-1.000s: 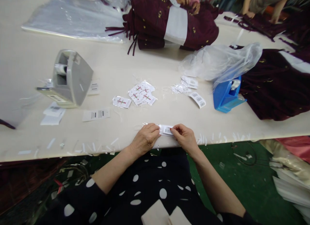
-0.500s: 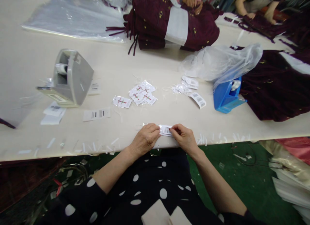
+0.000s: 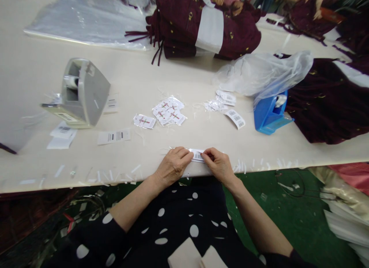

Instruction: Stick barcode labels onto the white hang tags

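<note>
Both bare hands are at the near edge of the table [image 3: 129, 75], working one small white tag [image 3: 193, 159] that lies flat there between them. Left hand [image 3: 173, 166]: fingers together, bearing down on the tag's left end. The thumb side is mostly covered, so can't tell if that's a pinch or just a press. Right hand [image 3: 220, 166]: thumb and index pinched on the right part of a barcode label [image 3: 198, 156] that sits on the tag, bars facing up.

Straight ahead of the hands: an overlapping pile of tags [image 3: 168, 110] with a red-and-green print, plus a single tag [image 3: 144, 121] just left of it. To the right, a second cluster of tags [image 3: 226, 98], at least one barcode side up, with a curved label strip [image 3: 234, 119] just in front of it.

Blue dispenser [image 3: 268, 114] stands right of the strip, clear plastic [image 3: 262, 74] draped over its top. Grey dispenser [image 3: 86, 95] is over on the left, white slips [image 3: 62, 142] by its base and a printed paper [image 3: 113, 137] nearby.

Far side: a maroon bundle [image 3: 178, 25] with a white band [image 3: 210, 29] around it (a co-worker's hand [image 3: 238, 7] rests against its back). More maroon fabric [image 3: 331, 102] lies right of the blue dispenser.
</note>
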Demonstrator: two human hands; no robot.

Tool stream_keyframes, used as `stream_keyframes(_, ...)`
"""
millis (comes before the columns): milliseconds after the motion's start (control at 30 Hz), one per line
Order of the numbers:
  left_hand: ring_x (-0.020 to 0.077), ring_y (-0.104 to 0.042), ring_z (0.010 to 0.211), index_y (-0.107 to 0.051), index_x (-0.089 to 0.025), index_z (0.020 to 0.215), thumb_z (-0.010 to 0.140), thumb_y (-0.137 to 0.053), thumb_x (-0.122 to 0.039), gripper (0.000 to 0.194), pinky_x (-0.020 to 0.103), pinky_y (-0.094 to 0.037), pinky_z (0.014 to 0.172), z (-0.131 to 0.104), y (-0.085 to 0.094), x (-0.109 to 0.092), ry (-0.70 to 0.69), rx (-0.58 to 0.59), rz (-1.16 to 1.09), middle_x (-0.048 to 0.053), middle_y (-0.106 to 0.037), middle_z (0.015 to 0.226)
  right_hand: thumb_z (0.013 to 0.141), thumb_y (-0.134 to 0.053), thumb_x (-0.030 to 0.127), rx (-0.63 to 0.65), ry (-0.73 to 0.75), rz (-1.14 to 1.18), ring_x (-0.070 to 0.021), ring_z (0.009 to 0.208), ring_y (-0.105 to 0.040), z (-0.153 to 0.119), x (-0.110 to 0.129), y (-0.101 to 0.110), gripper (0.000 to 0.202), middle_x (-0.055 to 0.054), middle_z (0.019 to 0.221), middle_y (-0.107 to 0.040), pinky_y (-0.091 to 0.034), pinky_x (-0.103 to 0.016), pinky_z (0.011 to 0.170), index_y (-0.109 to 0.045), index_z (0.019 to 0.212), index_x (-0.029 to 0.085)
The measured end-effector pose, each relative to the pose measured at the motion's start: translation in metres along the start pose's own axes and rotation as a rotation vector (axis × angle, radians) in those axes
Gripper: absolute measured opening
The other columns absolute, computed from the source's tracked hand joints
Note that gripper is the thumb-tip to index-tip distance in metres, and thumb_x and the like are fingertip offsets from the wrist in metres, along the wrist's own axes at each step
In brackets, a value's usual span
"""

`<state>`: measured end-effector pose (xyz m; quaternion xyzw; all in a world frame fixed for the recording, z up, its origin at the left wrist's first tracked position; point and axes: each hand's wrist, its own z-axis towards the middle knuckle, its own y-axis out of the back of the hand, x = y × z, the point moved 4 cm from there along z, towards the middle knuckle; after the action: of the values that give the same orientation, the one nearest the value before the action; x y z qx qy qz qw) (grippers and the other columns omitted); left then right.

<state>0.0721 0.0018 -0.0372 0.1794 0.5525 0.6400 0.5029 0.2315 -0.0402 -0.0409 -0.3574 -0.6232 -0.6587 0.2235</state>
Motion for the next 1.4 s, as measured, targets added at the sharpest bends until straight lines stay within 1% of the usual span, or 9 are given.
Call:
stream_keyframes(133,0.0194,-0.050,0.094,-0.054,-0.019,0.112,0.086,-0.042,-0.015,0.029,0.034,-0.044,0.078,-0.001,0.000,0.000,-0.050,-0.003,0.012,0.008,-0.059,0.097,0.080,-0.047,0.032,0.002,-0.005,0.003,-0.0118,0.055,-0.051,0.000,0.000,-0.001,0.019,0.001,0.060,-0.057,-0.039,-0.023,0.055,-0.059,0.074,0.019)
stream_keyframes(533,0.0215,-0.046,0.097,-0.056,-0.019,0.110,0.085,-0.043,-0.016,0.028,0.035,-0.042,0.078,-0.003,-0.002,-0.001,-0.067,0.045,0.063,0.008,-0.057,0.100,0.081,-0.048,0.031,-0.008,-0.002,-0.026,-0.0114,0.055,-0.051,0.001,0.002,-0.001,0.018,0.001,0.061,-0.057,-0.039,-0.022,0.056,-0.059,0.073,0.019)
stream_keyframes(767,0.0214,-0.047,0.094,-0.056,-0.019,0.108,0.086,-0.042,-0.017,0.026,0.035,-0.041,0.075,-0.001,-0.001,-0.002,-0.069,0.062,0.089,0.008,-0.057,0.098,0.076,-0.051,0.029,-0.045,-0.093,-0.127,-0.0132,0.054,-0.055,0.004,0.006,-0.002,0.014,0.000,0.059,-0.060,-0.039,-0.024,0.055,-0.058,0.070,0.019)
stream_keyframes(867,0.0213,-0.047,0.094,-0.056,-0.020,0.108,0.086,-0.042,-0.017,0.026,0.035,-0.041,0.074,-0.001,-0.001,-0.002,-0.075,0.061,0.090,0.008,-0.057,0.097,0.072,-0.056,0.028,-0.052,-0.147,-0.189,-0.0143,0.053,-0.056,0.008,0.005,0.002,0.011,0.000,0.058,-0.060,-0.039,-0.025,0.055,-0.057,0.077,0.018)
stream_keyframes(967,0.0214,-0.047,0.094,-0.056,-0.020,0.108,0.085,-0.042,-0.015,0.027,0.035,-0.041,0.075,-0.001,-0.001,-0.002,-0.073,0.057,0.089,0.009,-0.057,0.097,0.070,-0.060,0.032,-0.061,-0.168,-0.239,-0.0144,0.051,-0.054,0.007,0.003,0.006,0.020,0.002,0.055,-0.058,-0.037,-0.025,0.053,-0.055,0.084,0.018)
stream_keyframes(1067,0.0217,-0.046,0.095,-0.056,-0.020,0.108,0.086,-0.042,-0.017,0.027,0.036,-0.041,0.076,-0.001,-0.002,-0.002,-0.070,0.059,0.089,0.009,-0.057,0.098,0.077,-0.054,0.031,-0.157,-0.053,-0.322,-0.0144,0.057,-0.055,-0.004,0.009,0.005,0.014,0.000,0.062,-0.059,-0.038,-0.025,0.055,-0.056,0.084,0.018)
stream_keyframes(1133,0.0215,-0.046,0.095,-0.056,-0.019,0.107,0.087,-0.041,-0.018,0.025,0.035,-0.041,0.076,-0.001,-0.002,-0.002,-0.070,0.059,0.082,0.009,-0.057,0.097,0.083,-0.047,0.025,-0.226,0.129,-0.375,-0.0156,0.070,-0.057,-0.015,0.019,-0.001,0.014,-0.004,0.074,-0.062,-0.040,-0.026,0.064,-0.059,0.085,0.018)
stream_keyframes(1233,0.0209,-0.046,0.094,-0.058,-0.018,0.103,0.087,-0.041,-0.018,0.023,0.034,-0.041,0.076,-0.001,-0.001,-0.003,-0.060,0.056,0.069,0.008,-0.058,0.096,0.085,-0.043,0.018,-0.217,0.370,-0.428,-0.0180,0.093,-0.055,-0.032,0.030,-0.017,0.022,-0.007,0.096,-0.065,-0.038,-0.030,0.081,-0.061,0.099,0.018)
stream_keyframes(1400,0.0207,-0.047,0.095,-0.056,-0.019,0.107,0.086,-0.043,-0.018,0.025,0.035,-0.041,0.077,0.000,0.000,-0.003,-0.057,0.056,0.075,0.008,-0.058,0.095,0.086,-0.045,0.022,-0.231,0.327,-0.573,-0.0229,0.107,-0.049,-0.036,0.021,-0.022,0.033,-0.008,0.116,-0.061,-0.030,-0.038,0.088,-0.053,0.118,0.018)
